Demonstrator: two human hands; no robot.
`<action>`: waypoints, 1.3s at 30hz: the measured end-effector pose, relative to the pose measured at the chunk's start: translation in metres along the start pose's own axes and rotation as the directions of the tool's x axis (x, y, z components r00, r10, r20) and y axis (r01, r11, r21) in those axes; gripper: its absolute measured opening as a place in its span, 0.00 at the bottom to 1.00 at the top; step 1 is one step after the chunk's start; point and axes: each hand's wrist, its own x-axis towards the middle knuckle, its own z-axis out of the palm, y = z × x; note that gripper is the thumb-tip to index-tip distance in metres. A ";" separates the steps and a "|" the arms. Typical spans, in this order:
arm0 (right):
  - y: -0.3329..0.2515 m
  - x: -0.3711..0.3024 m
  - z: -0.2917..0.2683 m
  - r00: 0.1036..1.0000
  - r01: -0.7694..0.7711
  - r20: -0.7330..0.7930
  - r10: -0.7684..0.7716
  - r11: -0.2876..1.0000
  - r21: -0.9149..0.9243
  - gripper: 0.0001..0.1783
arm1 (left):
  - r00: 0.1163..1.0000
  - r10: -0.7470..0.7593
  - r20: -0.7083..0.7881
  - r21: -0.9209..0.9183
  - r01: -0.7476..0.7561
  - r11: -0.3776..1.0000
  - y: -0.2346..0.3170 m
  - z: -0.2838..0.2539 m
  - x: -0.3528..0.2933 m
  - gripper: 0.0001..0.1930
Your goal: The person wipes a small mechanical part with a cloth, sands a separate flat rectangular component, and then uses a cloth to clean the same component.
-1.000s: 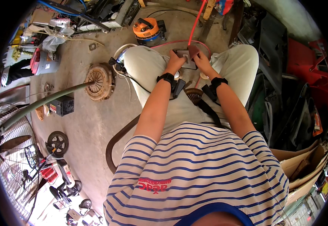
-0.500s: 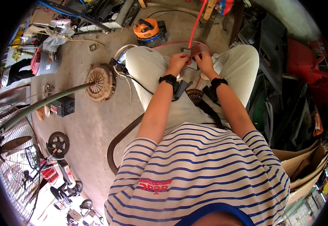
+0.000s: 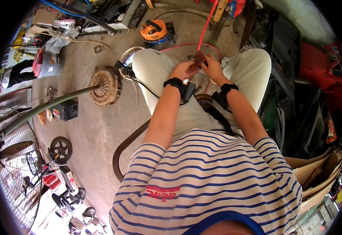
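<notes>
Between my knees, both hands work close together. A reddish-brown piece of sandpaper (image 3: 199, 57) is pinched in the fingers of my right hand (image 3: 212, 70), its face tilted up. My left hand (image 3: 182, 70) lies just beside it, fingers curled inward and their tips near the sandpaper's lower edge. What the left fingers hold is hidden; the thin dark frame seen earlier barely shows, if at all. Both wrists wear black straps, with dark box-like devices (image 3: 188, 92) hanging by them.
A red hose (image 3: 205, 29) runs up beyond my hands. An orange-and-blue round machine (image 3: 154, 31) stands ahead. On the floor at left lie a rusty clutch plate (image 3: 104, 86), a black battery (image 3: 66, 110) and a small wheel (image 3: 61, 150). A fan (image 3: 16, 156) and cardboard (image 3: 316, 172) flank me.
The thin dark rectangular frame between my hands has dropped out of sight. The sandpaper has shifted slightly left and turned, and my left fingers have stretched toward my right hand.
</notes>
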 end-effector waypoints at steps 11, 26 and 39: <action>-0.004 -0.001 -0.003 0.999 0.042 0.005 -0.042 0.999 0.005 0.18 | 0.998 -0.012 -0.066 0.070 0.016 0.997 0.001 0.000 -0.001 0.09; -0.003 -0.001 -0.006 0.997 0.074 0.033 -0.074 0.997 0.024 0.17 | 0.998 0.023 -0.066 0.146 -0.013 0.989 0.000 0.005 -0.011 0.09; -0.001 0.000 -0.005 0.997 0.073 0.011 -0.074 0.995 0.071 0.17 | 0.970 0.231 -0.083 0.506 -0.159 0.848 -0.001 0.008 -0.005 0.11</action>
